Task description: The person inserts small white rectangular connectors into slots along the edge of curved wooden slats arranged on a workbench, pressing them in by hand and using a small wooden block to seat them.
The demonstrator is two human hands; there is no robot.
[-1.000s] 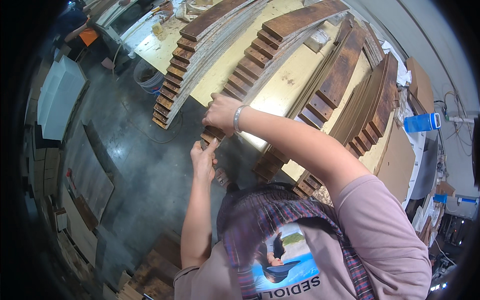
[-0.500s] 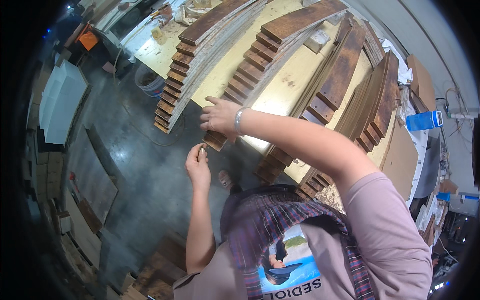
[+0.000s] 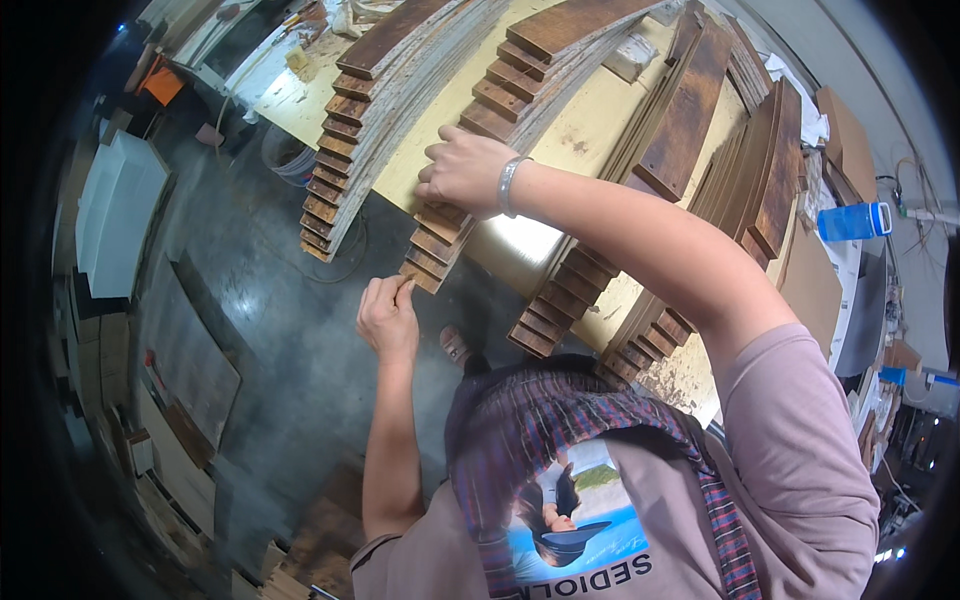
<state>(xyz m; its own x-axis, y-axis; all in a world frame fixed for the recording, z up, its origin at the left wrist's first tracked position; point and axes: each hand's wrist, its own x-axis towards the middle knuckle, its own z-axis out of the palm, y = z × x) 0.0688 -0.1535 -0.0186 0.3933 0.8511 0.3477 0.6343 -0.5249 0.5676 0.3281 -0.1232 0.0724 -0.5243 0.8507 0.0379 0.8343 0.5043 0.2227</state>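
Brown-stained, curved wooden slats lie in a stack [image 3: 428, 247], their ends stepped like stairs and reaching past the table's near edge. Over the middle of those stepped ends is my right hand [image 3: 468, 172], a silver bracelet on its wrist. Its fingers are curled down against the wood, and what they pinch is hidden. At the lowest slat end, my left hand [image 3: 388, 318] is closed, thumb and fingertips pressed together beside the corner. Whatever sits between those fingertips is too small to tell.
More stepped slat stacks lie to the left [image 3: 333, 165] and right [image 3: 560, 305] on the pale yellow table [image 3: 590, 150]. A white block [image 3: 630, 57] sits between stacks. A blue bottle [image 3: 853, 221] stands at the right, a bucket [image 3: 287, 155] on the floor at the left.
My right hand has moved up and away along the stack, its fingers curling in, baring more slat ends. My left hand has shifted slightly and turned at the lowest end.
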